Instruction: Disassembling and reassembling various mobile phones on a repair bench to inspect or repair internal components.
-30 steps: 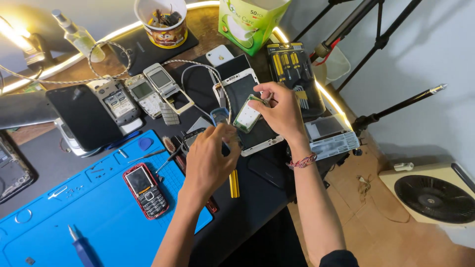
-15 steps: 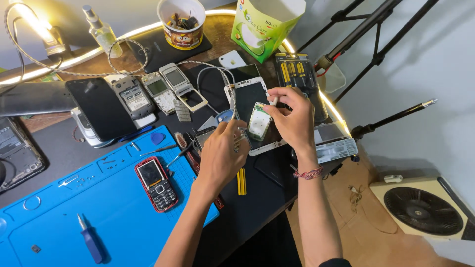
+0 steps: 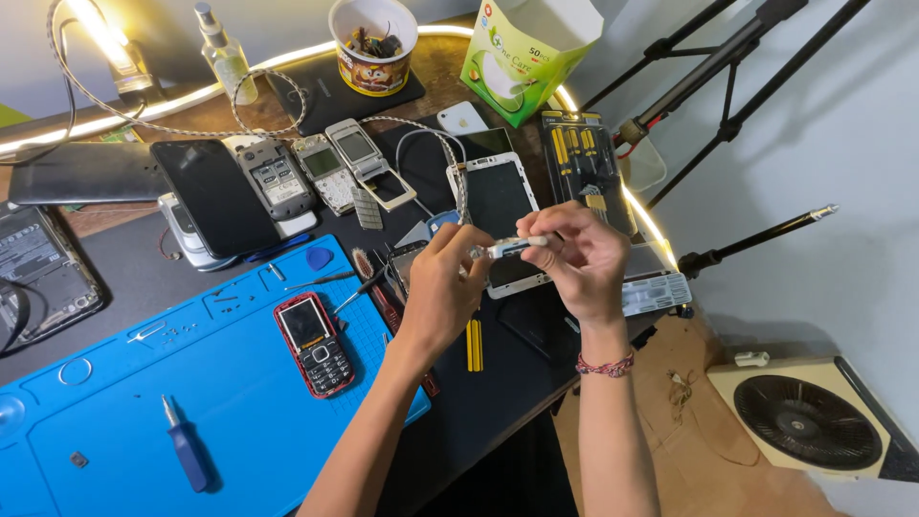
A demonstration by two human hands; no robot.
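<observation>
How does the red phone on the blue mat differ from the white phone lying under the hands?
The red phone is small, with a keypad under a small screen; the white phone is larger, its front nearly all dark screen. The red phone lies alone on the blue mat; the white phone lies on the dark table, partly hidden by the left hand and right hand. Both lie face up.

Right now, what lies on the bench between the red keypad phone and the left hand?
In the head view, a slim dark-handled tool lies between the red keypad phone and the left hand, at the blue mat edge.
</observation>
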